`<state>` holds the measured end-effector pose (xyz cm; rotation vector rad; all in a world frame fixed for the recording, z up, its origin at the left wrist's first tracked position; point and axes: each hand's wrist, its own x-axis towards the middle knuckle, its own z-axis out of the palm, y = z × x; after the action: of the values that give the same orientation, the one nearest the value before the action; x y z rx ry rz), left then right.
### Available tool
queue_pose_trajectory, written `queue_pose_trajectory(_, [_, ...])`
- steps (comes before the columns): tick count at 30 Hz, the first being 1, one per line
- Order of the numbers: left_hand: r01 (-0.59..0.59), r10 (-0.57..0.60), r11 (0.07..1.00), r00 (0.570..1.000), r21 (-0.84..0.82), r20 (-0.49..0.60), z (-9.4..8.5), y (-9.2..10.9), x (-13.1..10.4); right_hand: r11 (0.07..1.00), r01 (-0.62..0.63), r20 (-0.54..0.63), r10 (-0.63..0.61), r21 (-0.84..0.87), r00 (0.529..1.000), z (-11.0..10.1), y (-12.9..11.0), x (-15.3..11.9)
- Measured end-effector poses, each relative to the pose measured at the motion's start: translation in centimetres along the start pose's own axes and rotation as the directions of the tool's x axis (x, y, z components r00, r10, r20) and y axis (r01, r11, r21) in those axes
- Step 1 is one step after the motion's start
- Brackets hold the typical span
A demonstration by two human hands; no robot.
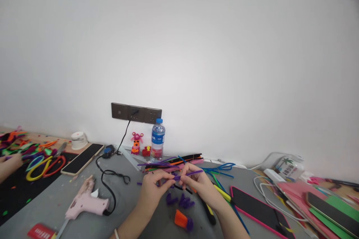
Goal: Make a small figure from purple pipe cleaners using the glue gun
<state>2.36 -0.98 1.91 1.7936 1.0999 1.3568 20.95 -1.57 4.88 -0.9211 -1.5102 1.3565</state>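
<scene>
My left hand [153, 191] and my right hand [199, 185] are close together above the grey table, both pinching one purple pipe cleaner [194, 173]. Its free end sticks out to the right past my right fingers. Below my hands lie curled purple pieces [186, 201] and an orange piece [181, 219] with a purple coil at its end. Behind them is a pile of loose pipe cleaners [179, 160] in several colours. A black and yellow tool [209, 213] lies partly under my right wrist.
A pink glue gun [87, 203] with a black cord lies at left, near a phone [83, 159]. A water bottle [157, 141] and a small pink-orange figure [136, 143] stand by the wall. At right are a pink-edged phone [259, 211], white cables and coloured sheets. Another person's hand [11, 165] is far left.
</scene>
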Motion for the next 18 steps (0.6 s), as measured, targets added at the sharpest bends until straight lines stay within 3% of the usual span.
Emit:
queue_pose_trajectory(5, [0.038, -0.038, 0.999, 0.999, 0.018, -0.01, -0.2, 0.1, -0.1, 1.0, 0.009, -0.002, -0.009, 0.003, 1.0, 0.1, 0.3, 0.0])
queue_pose_trajectory(12, [0.059, -0.061, 0.998, 0.996, 0.039, 0.063, -0.5, 1.1, 0.1, 0.998, -0.016, -0.008, 0.017, 0.057, 1.0, -0.1, 0.5, 0.0])
queue_pose_trajectory(15, [0.095, -0.091, 0.995, 0.993, -0.041, 0.079, -0.3, 0.9, 0.1, 0.997, -0.043, -0.02, 0.044, 0.066, 0.999, -0.2, 0.5, 0.1])
queue_pose_trajectory(18, [0.229, -0.209, 0.94, 0.972, -0.251, 0.104, 0.3, 0.4, 0.1, 1.0, 0.003, -0.056, -0.002, 0.021, 0.998, -0.2, 0.7, 0.2])
